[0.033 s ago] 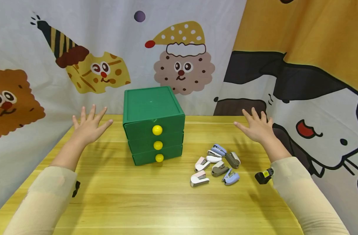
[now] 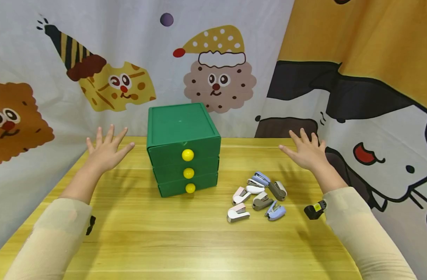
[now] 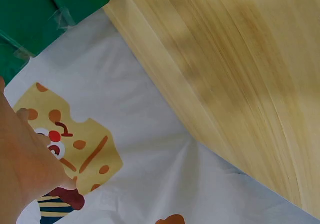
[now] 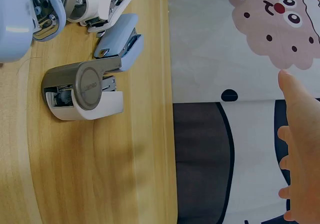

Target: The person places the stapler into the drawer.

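My left hand [image 2: 106, 153] is held over the table's left side with its fingers spread, holding nothing. To its right stands a green three-drawer box [image 2: 180, 126] with yellow round knobs, all drawers closed. My right hand [image 2: 307, 149] hovers over the right side, fingers spread and free. Nearest to it is a cluster of small staplers on the table: a grey-and-white stapler [image 4: 90, 89], a blue stapler [image 2: 275, 211], a pink-and-white stapler [image 2: 238, 213] and several others. In the right wrist view, another blue stapler [image 4: 117, 42] lies beside the grey-and-white one.
The wooden table [image 2: 185, 245] reaches back to a white cloth [image 2: 136, 39] printed with cartoon biscuits and cheese. On the right hangs a yellow, black and white printed cloth [image 2: 367, 50]. A small black camera [image 2: 314, 210] sits at the right sleeve.
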The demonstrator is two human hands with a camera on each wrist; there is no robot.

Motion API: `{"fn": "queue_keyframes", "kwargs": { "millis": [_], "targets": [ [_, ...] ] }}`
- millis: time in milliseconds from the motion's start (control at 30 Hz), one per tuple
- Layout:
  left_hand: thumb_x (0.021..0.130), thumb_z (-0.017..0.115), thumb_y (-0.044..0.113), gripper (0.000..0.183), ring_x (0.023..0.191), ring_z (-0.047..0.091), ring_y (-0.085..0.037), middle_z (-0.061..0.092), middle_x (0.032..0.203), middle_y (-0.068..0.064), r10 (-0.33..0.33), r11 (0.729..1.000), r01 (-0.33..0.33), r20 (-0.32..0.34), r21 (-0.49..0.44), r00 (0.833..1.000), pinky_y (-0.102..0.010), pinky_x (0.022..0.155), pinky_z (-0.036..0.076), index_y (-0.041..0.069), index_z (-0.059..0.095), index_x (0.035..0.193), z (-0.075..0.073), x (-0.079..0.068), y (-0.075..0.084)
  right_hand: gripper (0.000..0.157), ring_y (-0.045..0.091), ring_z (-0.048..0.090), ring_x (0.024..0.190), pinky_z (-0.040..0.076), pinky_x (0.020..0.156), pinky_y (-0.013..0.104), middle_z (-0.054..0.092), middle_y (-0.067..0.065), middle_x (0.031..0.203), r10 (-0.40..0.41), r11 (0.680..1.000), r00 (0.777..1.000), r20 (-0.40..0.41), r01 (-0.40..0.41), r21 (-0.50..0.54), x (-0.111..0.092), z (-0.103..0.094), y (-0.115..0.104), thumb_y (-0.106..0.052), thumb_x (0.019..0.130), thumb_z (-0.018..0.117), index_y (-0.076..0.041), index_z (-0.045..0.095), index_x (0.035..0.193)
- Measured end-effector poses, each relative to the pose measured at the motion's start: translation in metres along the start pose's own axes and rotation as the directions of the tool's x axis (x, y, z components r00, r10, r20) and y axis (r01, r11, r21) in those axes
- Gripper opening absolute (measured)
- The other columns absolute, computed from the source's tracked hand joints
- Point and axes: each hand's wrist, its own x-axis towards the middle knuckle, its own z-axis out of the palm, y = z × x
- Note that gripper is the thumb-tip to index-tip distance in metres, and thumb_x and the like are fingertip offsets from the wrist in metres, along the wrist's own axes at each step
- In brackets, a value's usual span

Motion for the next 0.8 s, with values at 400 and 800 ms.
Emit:
{"fn": "queue_keyframes", "kwargs": {
  "millis": [400, 800],
  "targets": [
    [0.094, 0.021, 0.069, 0.08, 0.128, -0.038, -0.038, -0.022, 0.153, -0.018, 0.008, 1.0, -0.008, -0.002, -0.01, 1.0, -0.068, 0.09, -0.025, 0.021, 0.001, 0.155, 0.0, 0.001, -0.004, 0.095, 0.054, -0.006, 0.136, -0.007, 0.097, 0.072, 0.001, 0.028, 0.154, 0.001, 1.0, 0.999, -0.039, -0.001, -0.013, -0.004, 0.0, -0.004, -0.077, 0.087, 0.027, -0.013, 0.013, 0.155],
    [0.095, 0.023, 0.066, 0.077, 0.13, -0.037, -0.036, -0.023, 0.153, -0.017, 0.017, 0.999, -0.021, -0.085, -0.046, 0.996, -0.066, 0.091, -0.025, 0.024, 0.0, 0.155, -0.002, -0.003, -0.005, 0.091, 0.053, -0.003, 0.136, -0.01, 0.099, 0.07, 0.003, 0.029, 0.154, -0.017, 1.0, 0.995, -0.103, 0.019, 0.019, -0.014, 0.001, -0.006, -0.075, 0.088, 0.03, -0.013, 0.017, 0.154]
  ]
}}
